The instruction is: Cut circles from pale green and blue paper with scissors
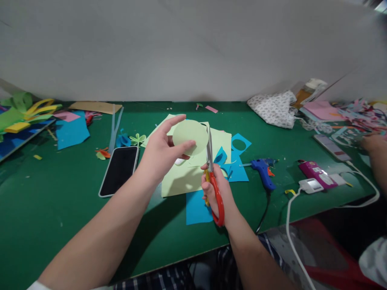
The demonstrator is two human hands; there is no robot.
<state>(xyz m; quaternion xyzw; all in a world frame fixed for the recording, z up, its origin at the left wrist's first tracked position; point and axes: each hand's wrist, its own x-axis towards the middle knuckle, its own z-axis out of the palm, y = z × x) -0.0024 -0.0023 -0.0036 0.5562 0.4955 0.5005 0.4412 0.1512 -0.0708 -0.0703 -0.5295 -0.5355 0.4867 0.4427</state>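
Plain grey wall, green tabletop against it, red stool below at right, soft shadows.

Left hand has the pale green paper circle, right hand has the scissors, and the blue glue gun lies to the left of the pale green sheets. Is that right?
Not quite: the head view shows the blue glue gun to the right of the pale green sheets. The left hand does have the pale green paper circle, and the right hand the scissors.
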